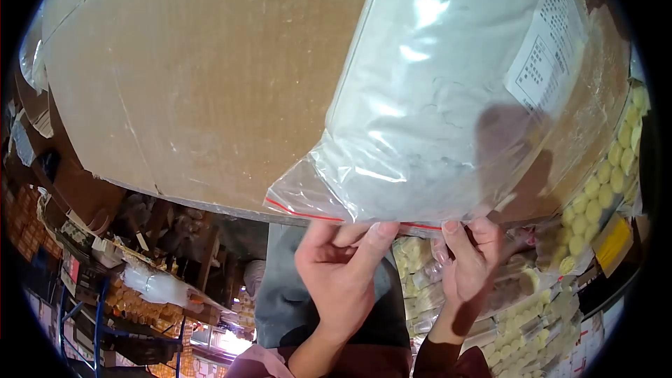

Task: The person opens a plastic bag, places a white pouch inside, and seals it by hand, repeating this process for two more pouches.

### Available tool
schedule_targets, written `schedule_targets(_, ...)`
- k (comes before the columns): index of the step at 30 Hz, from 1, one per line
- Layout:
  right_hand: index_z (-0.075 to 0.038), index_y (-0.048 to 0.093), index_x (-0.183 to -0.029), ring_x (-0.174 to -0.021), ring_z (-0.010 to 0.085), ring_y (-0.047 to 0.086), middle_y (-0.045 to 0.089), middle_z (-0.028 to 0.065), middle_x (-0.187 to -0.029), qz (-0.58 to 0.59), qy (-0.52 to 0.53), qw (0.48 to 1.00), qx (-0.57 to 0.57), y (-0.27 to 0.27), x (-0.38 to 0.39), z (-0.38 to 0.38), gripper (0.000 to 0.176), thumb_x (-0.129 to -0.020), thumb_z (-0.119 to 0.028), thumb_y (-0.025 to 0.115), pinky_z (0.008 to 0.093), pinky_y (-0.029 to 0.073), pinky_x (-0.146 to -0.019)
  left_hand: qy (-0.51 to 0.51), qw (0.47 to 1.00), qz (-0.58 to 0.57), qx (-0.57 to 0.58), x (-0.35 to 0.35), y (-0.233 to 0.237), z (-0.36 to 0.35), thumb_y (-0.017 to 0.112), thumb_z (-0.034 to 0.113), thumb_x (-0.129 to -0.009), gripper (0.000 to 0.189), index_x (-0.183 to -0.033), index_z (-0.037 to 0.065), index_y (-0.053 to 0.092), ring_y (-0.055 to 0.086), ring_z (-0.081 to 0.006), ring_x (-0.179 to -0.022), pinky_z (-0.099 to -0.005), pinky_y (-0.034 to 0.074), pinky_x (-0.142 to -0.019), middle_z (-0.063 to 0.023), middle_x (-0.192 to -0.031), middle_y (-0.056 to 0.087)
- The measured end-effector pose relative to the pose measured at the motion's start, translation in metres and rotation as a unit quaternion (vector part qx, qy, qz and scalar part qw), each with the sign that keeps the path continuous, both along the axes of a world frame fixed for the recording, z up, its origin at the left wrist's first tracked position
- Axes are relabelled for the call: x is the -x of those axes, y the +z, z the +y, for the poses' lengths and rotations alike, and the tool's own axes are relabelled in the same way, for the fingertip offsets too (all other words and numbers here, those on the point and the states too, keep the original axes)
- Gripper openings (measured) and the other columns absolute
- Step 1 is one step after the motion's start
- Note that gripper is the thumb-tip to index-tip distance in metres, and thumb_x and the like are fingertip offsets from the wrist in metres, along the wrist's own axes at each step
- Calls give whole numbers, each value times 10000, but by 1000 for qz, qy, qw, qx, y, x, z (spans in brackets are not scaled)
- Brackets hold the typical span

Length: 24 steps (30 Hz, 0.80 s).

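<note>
A clear plastic zip bag [420, 112] with pale, folded fabric-like contents lies on a cardboard surface. A red zip strip runs along its near edge, and a printed white label [542, 63] shows at its upper right. My left hand [339, 259] pinches the zip edge between thumb and fingers near the middle. A little to the right, my right hand [467, 252] pinches the same edge. The bag's left corner sticks out flat and loose, past my left hand. What exactly is inside the bag I cannot make out.
The brown cardboard [210, 84] spreads under the bag, its near edge just before my body. Packs of round yellowish items [595, 189] lie at the right. Down at the left are a blue metal frame [98, 322] and a white plastic bundle [154, 285].
</note>
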State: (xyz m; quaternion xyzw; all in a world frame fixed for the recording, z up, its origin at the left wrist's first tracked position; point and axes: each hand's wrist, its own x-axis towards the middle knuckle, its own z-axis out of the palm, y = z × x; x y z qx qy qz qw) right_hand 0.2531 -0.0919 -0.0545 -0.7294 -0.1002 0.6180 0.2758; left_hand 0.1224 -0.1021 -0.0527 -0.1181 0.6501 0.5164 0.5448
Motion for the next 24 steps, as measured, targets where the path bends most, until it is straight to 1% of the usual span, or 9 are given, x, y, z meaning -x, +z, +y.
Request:
schedule_targets(3,52,617,-847,-533,95,477,575,49,-667,1,-4,1000,-1,-1,-4,-1,81,-850,-25,642,228,353,-480,8,1000,17,-7,-4,-7,-3,646,-75,-837,169,-1002,-72,609,614,-128,-872,-256,488,-782,-108,-978,662)
schedule_targets(7,46,610,-821,-524,104,464,564,48,-653,-20,2,1000,-18,-3,-2,0,73,-840,-18,639,225,332,-479,13,998,31,-48,-2,-15,-3,650,-71,-835,240,-1069,-76,599,610,-136,-888,-268,481,-799,-111,-995,658)
schedule_targets(10,37,603,-850,-535,115,468,566,58,-675,-36,-5,999,-16,0,-4,-2,57,-827,-3,637,237,339,-487,-4,998,62,-30,0,-15,0,642,6,-857,183,-1027,-41,592,571,-117,-762,-238,433,-637,-78,-933,642)
schedule_targets(12,29,598,-878,-545,119,473,573,64,-698,-69,-28,997,-12,2,1,-2,71,-824,1,636,243,343,-490,-9,997,70,-35,6,-15,0,627,19,-871,174,-1028,-47,590,575,-118,-767,-233,436,-643,-82,-937,640)
schedule_targets(13,15,584,-906,-555,124,481,583,69,-733,-44,-14,999,-23,0,-4,-4,97,-822,11,633,249,351,-492,-11,996,74,-37,9,-15,1,620,26,-879,171,-1028,-50,588,576,-119,-769,-230,437,-646,-84,-939,638)
schedule_targets(16,7,574,-903,-554,125,484,585,67,-741,-39,-16,999,-26,0,-9,-6,99,-822,17,629,252,355,-488,29,995,77,-61,20,-14,12,637,-19,-868,175,-1028,-85,613,617,-140,-853,-262,484,-789,-111,-946,666)
schedule_targets(20,18,604,-867,-545,112,469,582,61,-715,-62,-29,997,-30,2,-2,-7,47,-827,4,625,248,346,-477,42,987,152,-32,36,-12,20,631,-3,-878,150,-1006,-79,612,587,-100,-758,-206,457,-672,-77,-860,653)
schedule_targets(22,34,622,-818,-530,96,455,565,43,-656,-44,44,998,9,3,-5,-1,45,-831,-8,629,236,337,-475,44,985,166,-28,43,-11,24,610,10,-895,116,-976,-73,604,556,-78,-704,-182,425,-634,-51,-807,633)
schedule_targets(24,49,626,-806,-527,77,454,542,21,-611,-28,48,998,8,6,1,6,87,-847,-28,631,221,327,-478,20,989,139,-54,52,-12,17,603,22,-903,116,-973,-70,600,523,-66,-682,-178,410,-622,-26,-775,601)
